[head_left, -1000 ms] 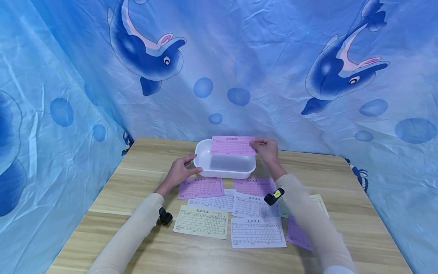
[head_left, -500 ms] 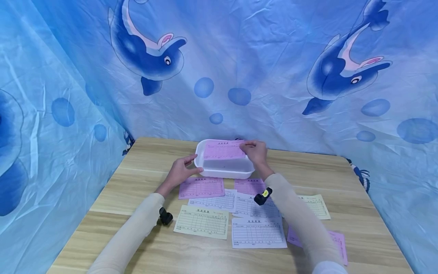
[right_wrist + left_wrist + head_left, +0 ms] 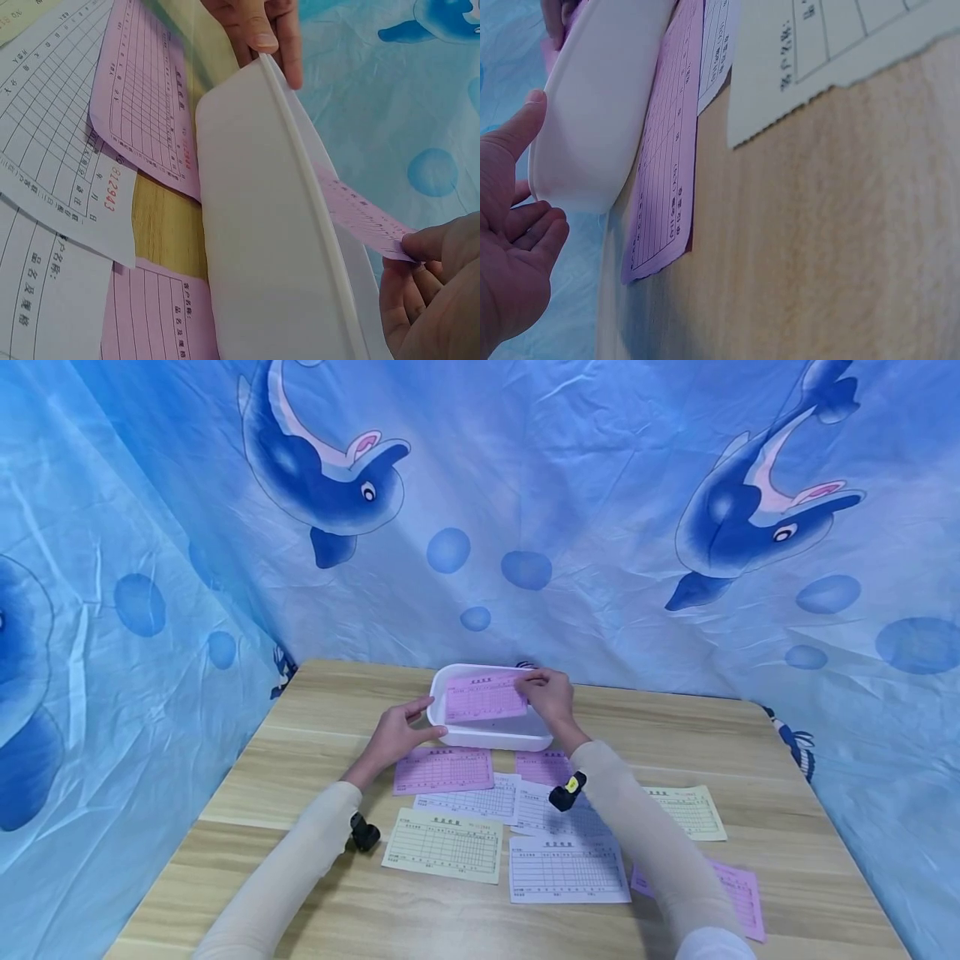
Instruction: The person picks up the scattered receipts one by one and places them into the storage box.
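Pinching the pink slip (image 3: 486, 696) by its right end, the right hand (image 3: 550, 692) holds it lengthwise over the white tray (image 3: 457, 733); the left hand (image 3: 395, 737), fingers relaxed, touches the tray's left end on the worktop (image 3: 315, 710).

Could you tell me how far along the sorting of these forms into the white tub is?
Early stage. No form lies flat in the white tub yet. In hand: the right hand pinches a pink form tilted over the tub, while the left hand touches the tub's end. Left: pink, white and yellow forms lie on the table.
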Demonstrator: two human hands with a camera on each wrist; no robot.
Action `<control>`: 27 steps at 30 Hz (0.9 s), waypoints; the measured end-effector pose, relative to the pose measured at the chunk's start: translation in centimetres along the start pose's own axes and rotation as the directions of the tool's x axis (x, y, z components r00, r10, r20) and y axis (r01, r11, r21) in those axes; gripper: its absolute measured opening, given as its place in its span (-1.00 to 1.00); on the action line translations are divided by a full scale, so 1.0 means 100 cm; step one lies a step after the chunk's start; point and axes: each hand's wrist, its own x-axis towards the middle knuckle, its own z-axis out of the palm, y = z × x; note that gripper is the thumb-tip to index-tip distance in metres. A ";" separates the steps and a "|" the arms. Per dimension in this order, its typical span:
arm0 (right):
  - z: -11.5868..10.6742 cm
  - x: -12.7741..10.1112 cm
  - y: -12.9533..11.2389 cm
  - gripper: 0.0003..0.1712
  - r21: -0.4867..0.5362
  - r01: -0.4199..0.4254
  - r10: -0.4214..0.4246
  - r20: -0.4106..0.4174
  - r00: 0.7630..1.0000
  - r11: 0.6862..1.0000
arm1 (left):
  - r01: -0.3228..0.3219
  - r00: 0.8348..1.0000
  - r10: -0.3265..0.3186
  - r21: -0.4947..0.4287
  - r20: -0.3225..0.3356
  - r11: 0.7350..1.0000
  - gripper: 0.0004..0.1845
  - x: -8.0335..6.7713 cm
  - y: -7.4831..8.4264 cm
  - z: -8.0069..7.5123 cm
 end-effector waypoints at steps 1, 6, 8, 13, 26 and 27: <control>0.001 0.000 0.000 -0.81 0.000 -0.004 0.004 0.007 1.000 1.000 | 0.001 1.000 -0.001 0.000 0.000 1.000 -0.15 0.000 0.000 0.000; 0.004 0.002 0.001 -0.80 -0.008 -0.026 0.027 0.039 0.999 1.000 | 0.006 1.000 -0.006 0.008 0.000 1.000 -0.16 0.001 -0.001 0.000; 0.005 0.003 0.002 -0.80 -0.022 -0.023 0.024 0.045 0.999 0.999 | 0.008 1.000 -0.008 0.013 -0.002 1.000 -0.16 0.001 -0.001 0.001; 0.007 0.004 0.005 -0.81 -0.099 0.011 -0.006 0.053 0.999 0.995 | 0.009 1.000 -0.009 0.015 -0.002 1.000 -0.16 0.001 0.000 0.000; 0.004 0.006 0.002 -0.79 -0.155 0.058 -0.046 0.080 0.996 0.986 | 0.003 1.000 -0.003 0.015 -0.007 1.000 -0.17 0.001 0.000 0.000; 0.002 0.006 0.002 -0.78 -0.143 0.066 -0.054 0.088 0.995 0.988 | 0.002 1.000 -0.002 0.016 -0.006 1.000 -0.17 0.001 0.001 0.000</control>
